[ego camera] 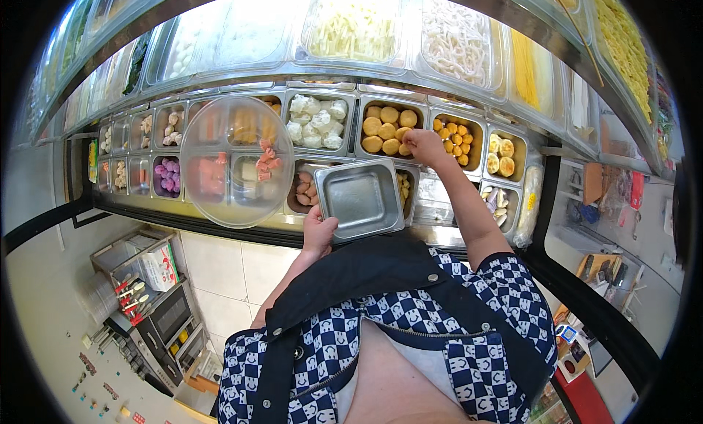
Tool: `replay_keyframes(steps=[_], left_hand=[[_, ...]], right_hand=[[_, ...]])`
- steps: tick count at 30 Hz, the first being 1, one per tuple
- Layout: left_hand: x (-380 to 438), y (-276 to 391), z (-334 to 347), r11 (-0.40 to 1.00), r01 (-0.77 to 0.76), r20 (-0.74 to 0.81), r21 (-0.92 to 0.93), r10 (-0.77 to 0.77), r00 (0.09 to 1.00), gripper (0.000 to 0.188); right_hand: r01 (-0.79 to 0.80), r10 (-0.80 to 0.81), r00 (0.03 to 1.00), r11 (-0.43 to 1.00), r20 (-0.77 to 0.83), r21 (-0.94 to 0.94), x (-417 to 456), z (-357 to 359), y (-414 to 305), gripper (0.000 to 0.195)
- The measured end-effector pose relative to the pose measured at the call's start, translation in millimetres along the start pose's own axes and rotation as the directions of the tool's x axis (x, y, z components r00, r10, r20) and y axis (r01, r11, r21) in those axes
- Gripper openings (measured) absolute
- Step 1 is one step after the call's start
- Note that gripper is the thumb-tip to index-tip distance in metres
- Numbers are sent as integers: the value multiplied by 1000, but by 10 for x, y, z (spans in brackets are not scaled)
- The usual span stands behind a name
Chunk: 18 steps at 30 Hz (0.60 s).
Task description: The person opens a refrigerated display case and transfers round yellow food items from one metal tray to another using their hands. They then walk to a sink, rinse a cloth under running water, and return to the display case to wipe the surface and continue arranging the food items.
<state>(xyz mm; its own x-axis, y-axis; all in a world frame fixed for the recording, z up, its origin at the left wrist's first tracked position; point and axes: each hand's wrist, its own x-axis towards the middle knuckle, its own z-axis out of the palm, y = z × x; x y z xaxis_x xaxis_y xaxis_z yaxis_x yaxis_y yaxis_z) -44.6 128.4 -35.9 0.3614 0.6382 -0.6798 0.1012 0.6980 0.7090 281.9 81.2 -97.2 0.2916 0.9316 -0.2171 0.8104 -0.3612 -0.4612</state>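
My left hand [320, 230] grips the near left edge of an empty steel pan [361, 197], tilted over the near row of the counter. My right hand [427, 147] reaches into a steel pan of round golden balls [386, 128], its fingertips at the balls on the right side; whether they pinch one is hard to see. Smaller orange balls [453, 140] fill the pan to its right, and white lumpy pieces [317, 121] the one to its left. Partly under the held pan lie pinkish-brown oval pieces [306, 189]. A clear round plastic lid [237, 161] holds pink cut pieces [267, 160].
Above the pans, a glass-fronted shelf carries clear tubs of shredded vegetable [354, 28] and white noodles [455, 45]. A black rail [247, 230] edges the counter before me. A plastic-wrapped roll [529, 204] lies at the right end, beside a black post [544, 204].
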Motion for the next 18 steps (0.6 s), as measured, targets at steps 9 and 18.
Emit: replay_keyframes(steps=[9,18], left_hand=[[29,-135,-104,999,-9,6,46,9,1000,28],[-95,70,25,995,-16,-4,-100,15,1000,27]], right_hand=[[35,-64,985,984,-162,-176,-19,133,41,13],[-145,292,933,838,-208,526,-684,-103,-416,17]])
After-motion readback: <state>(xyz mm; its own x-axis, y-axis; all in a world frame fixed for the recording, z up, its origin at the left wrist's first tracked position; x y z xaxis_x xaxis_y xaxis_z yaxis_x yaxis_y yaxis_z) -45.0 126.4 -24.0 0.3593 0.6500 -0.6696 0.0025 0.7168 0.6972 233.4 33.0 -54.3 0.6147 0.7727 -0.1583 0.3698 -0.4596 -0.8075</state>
